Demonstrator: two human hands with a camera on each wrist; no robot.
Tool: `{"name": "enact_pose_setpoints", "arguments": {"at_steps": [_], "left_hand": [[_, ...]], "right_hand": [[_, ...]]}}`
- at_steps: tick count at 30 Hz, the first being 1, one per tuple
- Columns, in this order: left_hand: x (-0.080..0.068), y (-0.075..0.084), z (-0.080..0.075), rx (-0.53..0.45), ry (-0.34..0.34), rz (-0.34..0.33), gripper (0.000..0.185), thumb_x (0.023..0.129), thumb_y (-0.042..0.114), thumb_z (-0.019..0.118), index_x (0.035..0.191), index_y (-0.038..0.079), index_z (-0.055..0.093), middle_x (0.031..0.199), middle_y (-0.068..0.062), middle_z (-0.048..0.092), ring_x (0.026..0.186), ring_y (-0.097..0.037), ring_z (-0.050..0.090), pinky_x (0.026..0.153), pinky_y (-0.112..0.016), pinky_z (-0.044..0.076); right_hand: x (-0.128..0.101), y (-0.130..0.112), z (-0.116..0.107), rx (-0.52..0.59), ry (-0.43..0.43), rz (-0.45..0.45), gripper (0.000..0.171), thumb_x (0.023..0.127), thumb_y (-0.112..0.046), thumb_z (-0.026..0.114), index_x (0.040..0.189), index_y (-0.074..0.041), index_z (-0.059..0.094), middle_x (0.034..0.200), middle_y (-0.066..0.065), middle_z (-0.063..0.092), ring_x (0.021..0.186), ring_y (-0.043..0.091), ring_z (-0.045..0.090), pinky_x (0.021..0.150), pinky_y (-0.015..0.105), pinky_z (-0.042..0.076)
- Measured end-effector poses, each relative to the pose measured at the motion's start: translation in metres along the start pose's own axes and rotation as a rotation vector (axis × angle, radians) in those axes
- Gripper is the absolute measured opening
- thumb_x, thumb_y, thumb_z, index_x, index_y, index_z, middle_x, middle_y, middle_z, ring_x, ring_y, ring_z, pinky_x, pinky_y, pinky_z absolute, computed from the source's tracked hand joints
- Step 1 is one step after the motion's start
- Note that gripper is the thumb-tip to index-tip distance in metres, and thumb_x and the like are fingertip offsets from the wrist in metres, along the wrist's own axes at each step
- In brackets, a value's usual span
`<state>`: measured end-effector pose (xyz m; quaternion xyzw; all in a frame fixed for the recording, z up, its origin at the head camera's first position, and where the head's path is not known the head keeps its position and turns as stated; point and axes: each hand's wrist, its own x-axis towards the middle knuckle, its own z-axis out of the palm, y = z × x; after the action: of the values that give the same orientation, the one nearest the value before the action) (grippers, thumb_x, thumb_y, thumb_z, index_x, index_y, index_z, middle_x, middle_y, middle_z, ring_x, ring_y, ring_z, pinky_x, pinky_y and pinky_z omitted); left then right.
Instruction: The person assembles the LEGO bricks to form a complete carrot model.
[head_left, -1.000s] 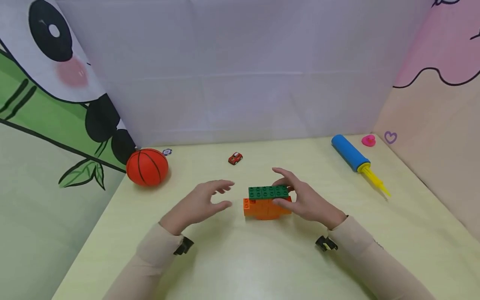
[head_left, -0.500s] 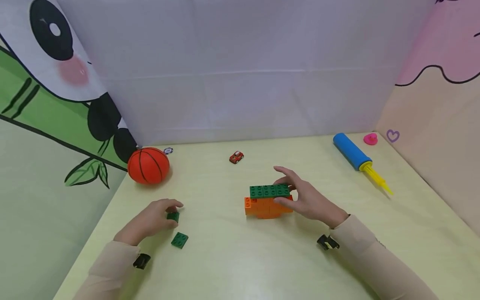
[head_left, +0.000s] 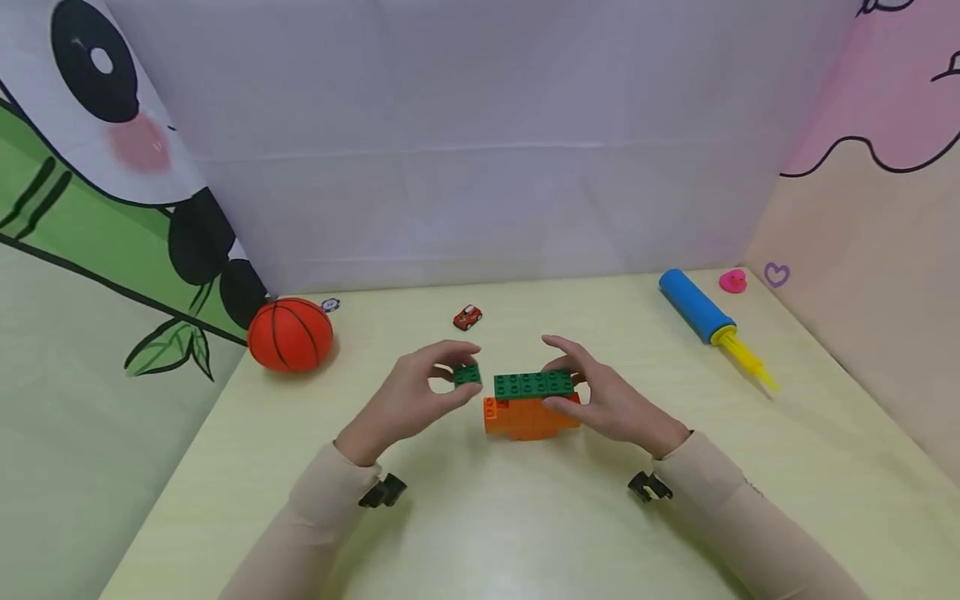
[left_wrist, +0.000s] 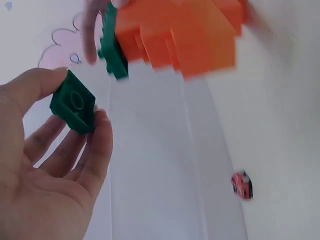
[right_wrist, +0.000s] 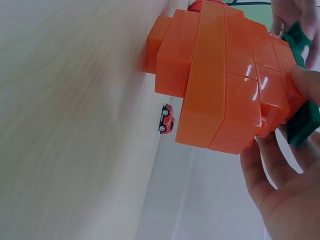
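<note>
A build of orange toy bricks (head_left: 531, 418), topped by a row of green bricks (head_left: 534, 384), stands on the table. My right hand (head_left: 618, 402) grips its upper right end, thumb on the near side and fingers behind. In the right wrist view the orange bricks (right_wrist: 212, 75) form stepped layers. My left hand (head_left: 411, 394) pinches a small square green brick (head_left: 467, 375) between thumb and fingers, just left of the green row and apart from it. The left wrist view shows the hollow underside of that green brick (left_wrist: 76, 101).
A red toy car (head_left: 467, 317) sits behind the build. At the back left is a small basketball (head_left: 290, 335). On the right lie a blue and yellow hand pump (head_left: 708, 317) and a pink toy duck (head_left: 733, 281). A white backdrop (head_left: 480, 208) closes off the table's rear.
My left hand reached left to two loose green bricks, took one, and brought it back right beside the build. My right hand keeps its hold. The other loose brick is out of sight now.
</note>
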<state>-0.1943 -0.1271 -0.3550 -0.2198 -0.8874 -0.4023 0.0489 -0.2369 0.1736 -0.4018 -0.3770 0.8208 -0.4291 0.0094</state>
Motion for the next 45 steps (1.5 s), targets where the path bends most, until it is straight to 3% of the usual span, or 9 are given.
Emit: {"name": "enact_pose_setpoints", "arguments": {"at_steps": [5,9,20,25,30,36,39,41,45], "left_hand": [[0.012,0.01,0.021,-0.049,-0.03,0.037,0.04,0.089,0.023,0.077,0.127,0.014,0.065,0.12,-0.002,0.068,0.102,-0.014,0.066,0.092,-0.037,0.055],[0.013,0.009,0.027,-0.114,-0.038,-0.024,0.038,0.089,0.022,0.077,0.125,0.017,0.066,0.122,-0.001,0.067,0.102,-0.017,0.068,0.089,-0.036,0.057],[0.016,0.014,0.029,-0.224,-0.039,-0.158,0.046,0.087,0.019,0.079,0.13,0.025,0.065,0.121,0.0,0.067,0.09,-0.017,0.072,0.077,-0.034,0.058],[0.013,0.014,0.023,-0.166,-0.096,-0.162,0.064,0.086,0.025,0.08,0.143,0.028,0.051,0.125,-0.001,0.063,0.104,-0.022,0.068,0.089,-0.04,0.057],[-0.012,0.001,-0.002,-0.002,-0.157,-0.22,0.067,0.086,0.029,0.08,0.144,0.025,0.047,0.128,-0.004,0.059,0.116,-0.029,0.06,0.102,-0.047,0.049],[-0.072,-0.039,-0.035,0.206,-0.338,-0.435,0.058,0.079,0.021,0.086,0.131,0.014,0.061,0.123,-0.004,0.063,0.114,-0.027,0.057,0.096,-0.049,0.049],[-0.095,-0.054,-0.043,0.24,-0.358,-0.536,0.06,0.071,0.015,0.09,0.126,0.015,0.065,0.119,-0.001,0.063,0.109,-0.024,0.057,0.093,-0.048,0.05],[-0.105,-0.06,-0.046,0.239,-0.342,-0.567,0.059,0.069,0.01,0.09,0.123,0.016,0.066,0.116,-0.001,0.062,0.106,-0.023,0.057,0.092,-0.047,0.051],[-0.113,-0.069,-0.047,0.217,-0.318,-0.511,0.051,0.072,0.003,0.086,0.119,0.015,0.068,0.112,-0.001,0.063,0.101,-0.022,0.057,0.088,-0.045,0.052]], "right_hand": [[0.0,0.0,0.002,0.016,-0.001,-0.013,0.082,0.092,-0.024,0.073,0.156,-0.029,0.022,0.123,-0.004,0.063,0.105,0.015,0.06,0.089,0.045,0.052],[0.0,-0.001,0.001,0.016,-0.002,0.003,0.083,0.092,-0.025,0.074,0.156,-0.03,0.022,0.124,-0.004,0.062,0.106,0.016,0.06,0.089,0.045,0.053],[0.001,-0.002,-0.001,-0.002,0.004,0.014,0.082,0.092,-0.03,0.073,0.156,-0.032,0.021,0.123,-0.004,0.062,0.107,0.015,0.06,0.094,0.045,0.051],[0.0,-0.001,-0.001,0.009,-0.003,0.031,0.083,0.092,-0.029,0.074,0.156,-0.032,0.021,0.125,-0.004,0.062,0.106,0.015,0.06,0.091,0.045,0.052],[-0.001,-0.002,-0.002,0.001,-0.01,0.05,0.083,0.092,-0.033,0.073,0.156,-0.03,0.021,0.126,-0.004,0.061,0.107,0.017,0.059,0.089,0.044,0.053],[-0.001,-0.002,-0.002,0.005,-0.006,0.044,0.083,0.092,-0.033,0.073,0.156,-0.03,0.021,0.127,-0.003,0.061,0.105,0.02,0.06,0.089,0.046,0.053],[-0.001,-0.001,-0.002,-0.001,-0.004,0.047,0.083,0.092,-0.033,0.073,0.156,-0.029,0.021,0.127,-0.003,0.061,0.106,0.02,0.061,0.089,0.045,0.053],[-0.002,-0.001,-0.002,-0.002,-0.001,0.053,0.083,0.092,-0.034,0.073,0.156,-0.029,0.022,0.128,-0.002,0.061,0.106,0.021,0.061,0.089,0.044,0.053],[-0.001,-0.001,-0.001,0.001,0.002,0.055,0.082,0.092,-0.035,0.073,0.156,-0.03,0.022,0.128,-0.002,0.061,0.106,0.022,0.061,0.09,0.044,0.053]]}}
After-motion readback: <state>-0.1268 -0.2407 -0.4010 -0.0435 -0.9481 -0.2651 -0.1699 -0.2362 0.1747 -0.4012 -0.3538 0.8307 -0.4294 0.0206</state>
